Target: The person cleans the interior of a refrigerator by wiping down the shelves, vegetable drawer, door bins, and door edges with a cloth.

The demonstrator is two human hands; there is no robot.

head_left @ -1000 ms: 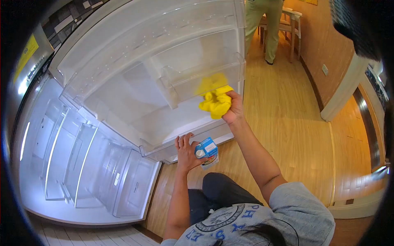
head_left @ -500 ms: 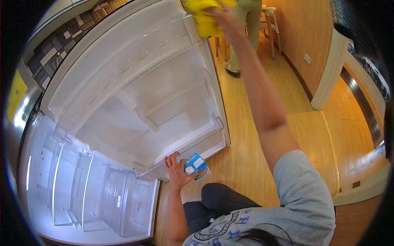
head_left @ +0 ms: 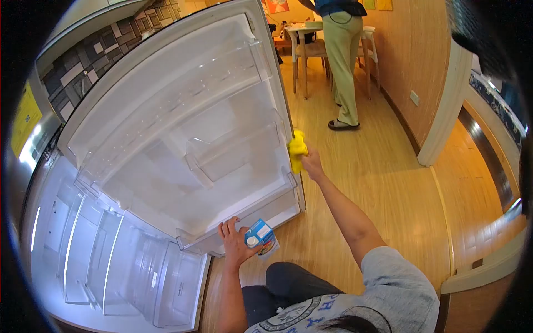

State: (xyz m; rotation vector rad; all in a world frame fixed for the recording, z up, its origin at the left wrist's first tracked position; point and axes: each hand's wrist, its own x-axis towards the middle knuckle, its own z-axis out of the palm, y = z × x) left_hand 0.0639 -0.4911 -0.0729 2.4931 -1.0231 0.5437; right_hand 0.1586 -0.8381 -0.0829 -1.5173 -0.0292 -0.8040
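Observation:
A blue and white carton (head_left: 260,233) with a white cap is gripped in my left hand (head_left: 235,244), just outside the lowest shelf of the open fridge door (head_left: 161,139). Some of that hand's fingers reach over the shelf's edge. My right hand (head_left: 312,164) is closed on a yellow cloth (head_left: 297,151), which lies against the outer side edge of the door. The door's clear shelves hold nothing that I can see.
The lit fridge interior (head_left: 133,266) with clear shelves is at the lower left. A person in light green trousers (head_left: 343,61) stands beyond the door, by a table (head_left: 304,29) and chairs. A wooden wall (head_left: 411,50) runs along the right.
My right hand with the yellow cloth went from the door's inner side up to its top corner, then down along its side edge. My left hand still holds the carton.

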